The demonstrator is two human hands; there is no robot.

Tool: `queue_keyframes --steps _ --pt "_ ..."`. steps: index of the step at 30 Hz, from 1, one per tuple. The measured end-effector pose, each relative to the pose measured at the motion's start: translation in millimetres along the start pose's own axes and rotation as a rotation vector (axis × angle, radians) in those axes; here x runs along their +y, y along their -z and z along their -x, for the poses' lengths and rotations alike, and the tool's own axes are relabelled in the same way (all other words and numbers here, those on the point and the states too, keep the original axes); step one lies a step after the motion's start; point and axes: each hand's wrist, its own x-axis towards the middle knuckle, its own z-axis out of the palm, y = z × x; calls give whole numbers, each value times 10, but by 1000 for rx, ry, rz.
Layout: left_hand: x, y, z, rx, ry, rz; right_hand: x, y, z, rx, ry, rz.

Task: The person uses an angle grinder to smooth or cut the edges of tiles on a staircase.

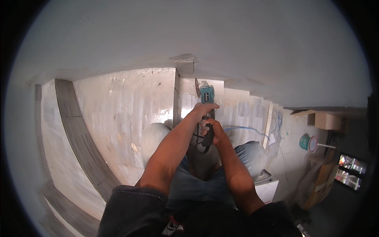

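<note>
Stone stair, dusty; grinder, teal, long axis running away from the person, disc end pointing far, over step edge; left hand closed around body, right hand closed around rear handle.

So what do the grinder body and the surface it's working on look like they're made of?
Grinder: teal body looks like moulded plastic, matte; dark grip likely plastic or rubber. Floor: pale, streaked, dusty with a bright sheen, probably stone or concrete; can't tell which.

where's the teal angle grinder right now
In the head view's upper centre, the teal angle grinder is gripped by both hands, left hand ahead of right hand, against the pale wall corner.
</note>
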Motion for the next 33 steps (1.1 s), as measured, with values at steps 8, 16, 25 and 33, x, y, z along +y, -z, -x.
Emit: queue_keyframes --steps 8,16,25,33 --pt "-30 -47 84 224 -83 -49 9 -288 318 308 101 701" --pt "-452 -129 -203 289 -67 402 122 -476 395 703 282 1724" --pt "-402 -112 -147 -62 -159 884 -49 -327 531 598 232 1768" --pt "-528 74 -297 -61 -68 782 193 -350 431 642 278 1747"
